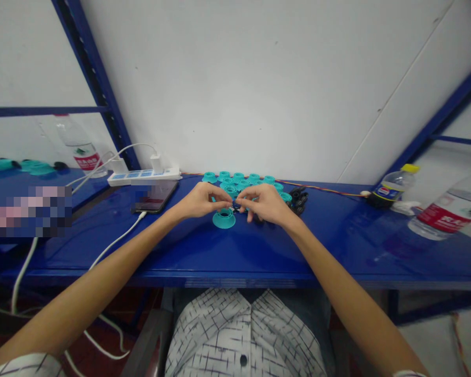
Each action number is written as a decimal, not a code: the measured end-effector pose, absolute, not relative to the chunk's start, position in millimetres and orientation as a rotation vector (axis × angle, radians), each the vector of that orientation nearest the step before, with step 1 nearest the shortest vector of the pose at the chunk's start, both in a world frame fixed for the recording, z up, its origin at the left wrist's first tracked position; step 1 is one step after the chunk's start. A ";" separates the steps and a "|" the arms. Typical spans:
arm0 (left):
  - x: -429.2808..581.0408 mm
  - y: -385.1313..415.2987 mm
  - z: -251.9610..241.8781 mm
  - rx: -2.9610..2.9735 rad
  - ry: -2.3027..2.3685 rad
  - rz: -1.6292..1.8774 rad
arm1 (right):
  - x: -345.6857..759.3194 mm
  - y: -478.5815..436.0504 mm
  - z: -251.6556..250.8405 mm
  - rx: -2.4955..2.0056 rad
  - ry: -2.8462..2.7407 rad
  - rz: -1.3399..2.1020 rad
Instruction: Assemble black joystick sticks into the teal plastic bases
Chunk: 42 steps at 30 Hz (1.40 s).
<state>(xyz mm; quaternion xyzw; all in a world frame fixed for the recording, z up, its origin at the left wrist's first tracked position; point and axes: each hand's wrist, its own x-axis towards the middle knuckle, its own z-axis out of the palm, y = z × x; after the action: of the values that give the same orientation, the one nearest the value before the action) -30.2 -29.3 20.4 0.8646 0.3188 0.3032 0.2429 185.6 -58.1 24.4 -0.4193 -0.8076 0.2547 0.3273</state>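
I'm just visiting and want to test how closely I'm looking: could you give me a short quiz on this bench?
1. True or false: one teal plastic spool lies on the blue table just below the left hand, nearer the person than the other spools.
2. Multiple choice: what lies on the table to the left of the hands, with a white cable attached?
A) a smartphone
B) a pair of scissors
C) a soldering iron
3. Fill in the blank: the small black parts lie nearest the ____ hand.

Key: 1 true; 2 A; 3 right.
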 end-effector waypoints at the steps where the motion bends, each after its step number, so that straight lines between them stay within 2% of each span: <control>1: -30.9 -29.3 21.5 2.351 0.877 0.828 | 185.5 -58.2 24.0 -1.090 -2.096 0.696; 5: -40.6 -27.4 30.8 2.347 0.942 0.805 | 184.3 -57.2 22.1 -1.143 -2.033 0.697; 14: -52.1 -20.9 27.7 2.431 0.948 0.285 | 179.4 -55.4 17.7 -1.177 -2.048 0.545; 23: -32.2 -23.1 10.1 2.482 0.900 0.383 | 173.2 -55.4 12.2 -0.998 -2.047 0.839; 35: -31.3 -25.2 13.2 2.497 0.892 0.321 | 174.0 -53.0 7.2 -1.119 -2.038 0.823; 42: -31.6 -25.4 14.9 2.506 0.917 0.290 | 173.4 -50.6 6.4 -1.163 -2.103 0.655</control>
<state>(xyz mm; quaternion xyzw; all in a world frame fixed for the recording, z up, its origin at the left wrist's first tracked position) -31.6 -25.4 14.9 0.9093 0.3326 0.1053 0.2267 173.4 -50.6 6.4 -0.4424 -0.8000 0.2491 0.3198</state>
